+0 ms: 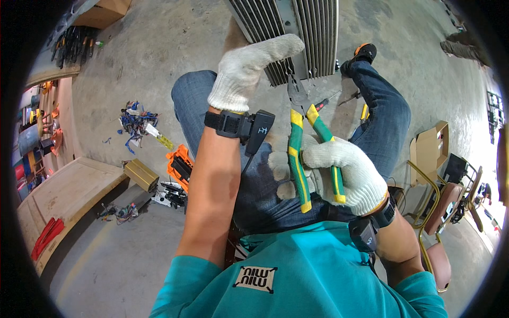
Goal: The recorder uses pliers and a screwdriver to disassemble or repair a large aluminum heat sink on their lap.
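A long finned metal heat sink extends from the far edge of the view toward me. My left hand, in a white knit glove, grips its near left side; one digit lies across the fins and the other fingers are hidden. My right hand, also gloved, holds pliers with green and yellow handles. The handles stand apart, with gloved fingers around and between them. The plier jaws are at the near end of the heat sink, by small thin metal bits; whether they touch, I cannot tell.
A red and black handled tool lies on the floor beyond the pliers. Left are a heap of blue scraps, an orange item, a gold metal box and a wooden board. A cardboard box and chairs stand right.
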A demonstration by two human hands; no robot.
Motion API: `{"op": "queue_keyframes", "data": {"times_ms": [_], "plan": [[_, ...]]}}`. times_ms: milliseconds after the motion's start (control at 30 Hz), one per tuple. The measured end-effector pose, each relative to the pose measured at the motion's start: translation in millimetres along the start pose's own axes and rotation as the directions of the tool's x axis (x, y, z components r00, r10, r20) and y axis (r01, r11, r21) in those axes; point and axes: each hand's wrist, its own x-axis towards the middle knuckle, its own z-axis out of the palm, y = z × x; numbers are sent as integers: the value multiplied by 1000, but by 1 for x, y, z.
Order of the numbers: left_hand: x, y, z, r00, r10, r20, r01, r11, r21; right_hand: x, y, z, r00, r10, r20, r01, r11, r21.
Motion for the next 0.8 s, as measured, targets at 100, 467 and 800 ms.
{"op": "queue_keyframes", "data": {"times_ms": [100,467,800], "plan": [[1,4,2,998,-49,25,53,981,-189,0,0,5,1000,-5,-17,5,1000,-6],[8,-5,0,997,-23,72,31,994,-106,11,16,13,991,-17,133,-28,943,332],[4,-7,-2,996,20,92,-7,990,-144,10,16,18,997,-42,68,24,970,243]]}}
